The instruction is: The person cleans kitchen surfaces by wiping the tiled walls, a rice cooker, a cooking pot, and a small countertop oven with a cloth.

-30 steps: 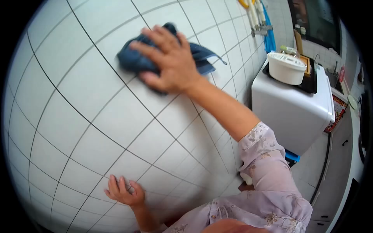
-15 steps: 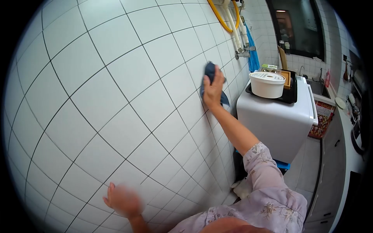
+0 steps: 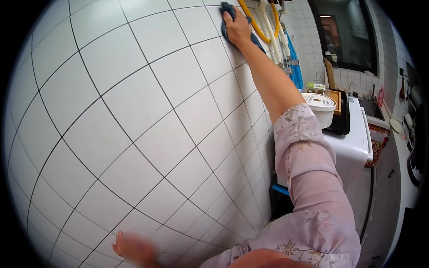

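"What is nearest?"

"A pale pink floral sleeve (image 3: 313, 167), low on the right, and the left hand (image 3: 136, 249), low on the left in front of the white tiled wall (image 3: 147, 134). That hand is blurred; a fingertip or two shows, but I can't tell its grip or whether it touches the tiles."

"And the right hand (image 3: 238, 29)?"

"Reached out high on the wall, laid open over a dark blue cloth (image 3: 228, 7). The thumb stands apart from the fingers, and the cloth lies between hand and tiles, its lower end sticking out to the right below the hand."

"What's beside it?"

"Just right, a looped yellow hose (image 3: 258, 34), then white pipes (image 3: 271, 40) and a bright blue hanging strip (image 3: 296, 78)."

"Right of the arm?"

"A white box-shaped appliance (image 3: 353, 149). On top lies a black tray (image 3: 342, 126), with a round white lidded tub (image 3: 322, 117) at its left, partly behind the sleeve, and a brown-framed flat piece (image 3: 338, 103) on it."

"Farther off?"

"A sink (image 3: 371, 109) with a pink bottle (image 3: 380, 96) near its right side, and a dark-framed window (image 3: 351, 40) above, at the far end."
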Available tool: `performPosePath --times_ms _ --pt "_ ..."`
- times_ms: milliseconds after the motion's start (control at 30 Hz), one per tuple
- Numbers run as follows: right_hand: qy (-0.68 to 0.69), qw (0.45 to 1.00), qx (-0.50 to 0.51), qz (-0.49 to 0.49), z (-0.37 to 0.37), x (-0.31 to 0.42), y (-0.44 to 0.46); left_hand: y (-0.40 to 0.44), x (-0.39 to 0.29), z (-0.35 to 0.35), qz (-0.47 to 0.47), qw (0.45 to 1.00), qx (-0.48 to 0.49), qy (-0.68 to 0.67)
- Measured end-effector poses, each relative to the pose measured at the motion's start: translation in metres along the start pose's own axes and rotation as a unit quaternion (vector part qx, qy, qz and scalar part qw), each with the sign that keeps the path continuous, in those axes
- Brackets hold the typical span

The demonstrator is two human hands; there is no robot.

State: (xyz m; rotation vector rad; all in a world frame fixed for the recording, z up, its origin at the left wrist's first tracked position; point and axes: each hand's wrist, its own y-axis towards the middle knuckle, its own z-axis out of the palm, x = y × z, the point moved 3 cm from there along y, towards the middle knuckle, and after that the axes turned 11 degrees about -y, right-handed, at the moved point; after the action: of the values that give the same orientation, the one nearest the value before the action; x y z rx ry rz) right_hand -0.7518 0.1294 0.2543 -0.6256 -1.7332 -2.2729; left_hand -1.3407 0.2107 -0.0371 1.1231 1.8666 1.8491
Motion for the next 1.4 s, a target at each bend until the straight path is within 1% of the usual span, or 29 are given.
performPosePath --times_ms 33,67,100,167,233,300,367,433,500,567,600,667,700,767,800,833,867,900,967,1000,1067,1100,1133,1167,1200,1233,1267,1300,1400 --pt "-0.016 0.999 -0.014 0.04 0.0 -0.011 -0.002 0.005 -0.005 -0.004 -0.01 1.0 0.007 0.0" --pt "-0.055 0.992 -0.052 0.102 -0.002 -0.021 -0.011 0.008 -0.009 -0.006 -0.019 1.0 0.016 -0.001" --pt "-0.094 0.978 -0.089 0.165 -0.005 -0.031 -0.024 0.009 -0.01 -0.006 -0.019 1.0 0.017 -0.001" --pt "-0.132 0.948 -0.139 0.253 -0.016 -0.046 -0.047 0.007 -0.007 -0.005 -0.008 1.0 0.008 -0.005" --pt "-0.106 0.95 -0.155 0.25 -0.025 -0.055 -0.062 -0.001 0.001 0.001 -0.009 1.0 -0.002 -0.015" --pt "-0.005 0.98 -0.173 0.098 -0.026 -0.054 -0.064 -0.005 0.004 0.001 -0.009 1.0 -0.012 -0.024" --pt "0.006 0.984 -0.18 -0.005 -0.019 -0.051 -0.044 -0.002 0.002 0.001 -0.001 1.0 -0.014 -0.02" --pt "-0.077 0.988 -0.127 -0.048 -0.005 -0.048 -0.016 0.006 -0.006 -0.003 -0.004 1.0 -0.009 -0.005" --pt "-0.03 0.98 -0.135 -0.144 0.0 -0.044 0.01 0.005 -0.007 -0.001 -0.01 1.0 0.0 0.011" --pt "-0.001 0.983 -0.109 -0.147 0.002 -0.055 0.009 -0.005 0.002 0.003 -0.021 0.998 0.014 0.05" --pt "0.002 0.988 -0.101 -0.12 0.003 -0.061 0.004 -0.008 0.004 0.005 -0.023 0.998 0.018 0.05" --pt "-0.012 0.993 -0.096 -0.07 -0.004 -0.075 -0.012 -0.009 0.006 0.004 -0.037 0.999 -0.027 0.009" --pt "-0.02 0.997 -0.075 -0.02 -0.008 -0.086 -0.027 -0.006 0.005 0.004 -0.034 0.999 -0.025 0.004" --pt "-0.089 0.987 0.023 0.134 -0.017 -0.111 -0.062 0.0 0.0 0.002 -0.019 0.999 -0.042 0.007" --pt "-0.12 0.969 0.069 0.207 -0.022 -0.124 -0.079 -0.006 0.005 0.006 -0.019 0.999 -0.044 0.003" --pt "-0.145 0.944 0.089 0.284 -0.031 -0.123 -0.097 -0.02 0.017 0.013 -0.069 0.997 -0.028 0.009" --pt "-0.139 0.931 0.076 0.328 -0.027 -0.137 -0.107 -0.022 0.02 0.013 -0.096 0.995 -0.022 0.013" --pt "-0.136 0.933 0.075 0.324 -0.031 -0.13 -0.108 -0.02 0.021 0.011 -0.122 0.992 -0.016 0.018" --pt "-0.099 0.926 0.057 0.359 -0.031 -0.113 -0.108 -0.011 0.012 0.01 -0.024 0.991 0.008 0.13" --pt "-0.091 0.942 0.066 0.316 -0.025 -0.109 -0.094 -0.011 0.013 0.009 -0.028 0.99 0.002 0.135" --pt "-0.11 0.968 0.058 0.218 -0.015 -0.067 -0.061 -0.012 0.016 0.009 -0.055 0.997 0.007 0.061" --pt "-0.107 0.978 0.049 0.17 -0.01 -0.041 -0.04 -0.008 0.015 0.008 -0.057 0.996 0.003 0.064" --pt "-0.103 0.989 0.03 0.1 0.002 -0.023 -0.017 -0.002 0.01 0.005 -0.044 0.997 0.0 0.068" --pt "-0.074 0.996 0.027 0.051 0.008 0.005 0.005 0.001 0.007 0.004 -0.033 0.997 -0.002 0.074" --pt "-0.056 0.998 0.024 0.022 0.013 0.036 0.025 0.0 0.006 0.005 -0.04 0.996 -0.003 0.081" --pt "-0.052 0.998 0.032 -0.017 0.014 0.091 0.048 -0.004 0.008 0.004 -0.04 0.995 0.01 0.093" --pt "-0.062 0.997 0.038 0.011 0.025 0.103 0.05 -0.006 0.01 0.006 -0.035 0.995 0.022 0.094" --pt "-0.044 0.997 0.055 0.012 0.013 0.134 0.048 -0.006 0.011 0.006 -0.038 0.994 0.021 0.101" --pt "-0.037 0.991 0.049 -0.12 0.003 0.195 0.026 -0.004 0.008 0.006 -0.038 0.995 0.034 0.083"
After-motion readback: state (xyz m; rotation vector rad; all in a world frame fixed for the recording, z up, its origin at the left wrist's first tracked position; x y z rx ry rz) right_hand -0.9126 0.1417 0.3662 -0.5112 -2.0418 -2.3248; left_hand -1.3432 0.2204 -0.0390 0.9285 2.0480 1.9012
